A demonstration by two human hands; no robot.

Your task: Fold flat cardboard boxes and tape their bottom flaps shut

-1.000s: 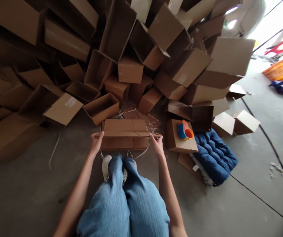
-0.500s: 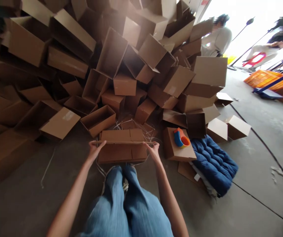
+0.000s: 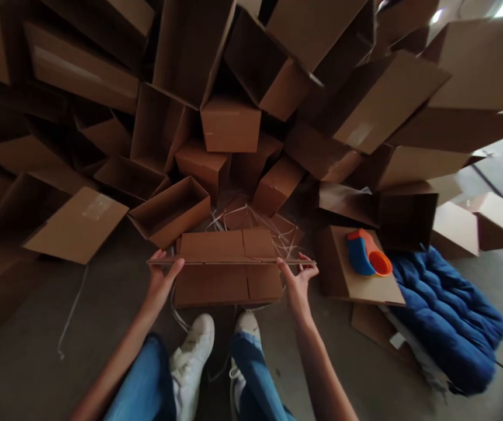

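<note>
While both hands pinch the ends of one long edge of a flattened cardboard carton [image 3: 220,285], the view has dipped since the earlier frames: white sneakers [image 3: 192,356] now show below the carton, and the blue jeans [image 3: 251,362] have dropped toward the bottom of the frame. Grip looks unchanged. Left hand [image 3: 161,279]: closed on the carton's left end, fingers curled over the edge. Right hand [image 3: 297,285]: closed the same way on the right end. Carton sits between the hands, directly ahead of the shoes, its edge running straight across from hand to hand; whether it clears the concrete floor [image 3: 80,316] cannot be told. Just beyond the left hand, an open cardboard box [image 3: 170,211] sits tilted. Past the carton, between the hands, loose white plastic strapping [image 3: 251,219] tangles at the foot of a heaped wall of cardboard boxes [image 3: 229,126]. Right of the right hand, a flat box [image 3: 365,289] carries an orange-and-blue plastic piece [image 3: 367,254], a blue quilted cushion [image 3: 448,318] beside it.
</note>
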